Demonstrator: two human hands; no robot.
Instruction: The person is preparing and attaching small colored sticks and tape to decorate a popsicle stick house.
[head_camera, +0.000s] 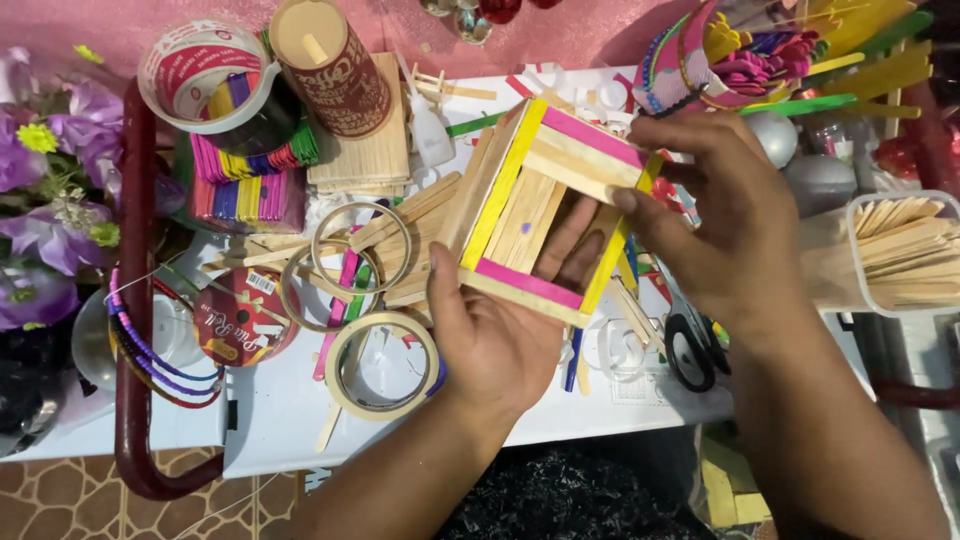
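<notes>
Stick frame (545, 215), a square box of plain wooden craft sticks w/ yellow and pink sticks along its top edges, is held tilted above the middle of the white table (290, 410), between both hands. Left hand (500, 335) grasps it from below: thumb up the near-left side, fingers showing thru the open centre. Right hand (715, 215) grips the right side, fingers curled over the yellow edge, thumb at the inner wall.

Containers: clear plastic tub (905, 255) at the table's right edge holds plain wooden sticks packed upright. Pink cup (685, 60) near the back-right corner is stuffed w/ coloured sticks – yellow, green, pink, purple – fanning out. White tape roll (200, 75) at the back-left corner has a few coloured sticks standing inside it. Brown cylinder (330, 65) just beside it stands on a stack of plain sticks (375, 150); can't tell what's in it. Bundles of coloured sticks (250, 180) lie under the roll.

Left of the frame: loose plain sticks, two wooden rings (345, 265), a masking-tape roll (385, 365) near the front edge. Red ribbon spool (240, 315) and beaded hoops (150, 350) sit at the left edge, purple flowers (55, 190) beyond. Scissors (690, 350) lie under the right wrist.
</notes>
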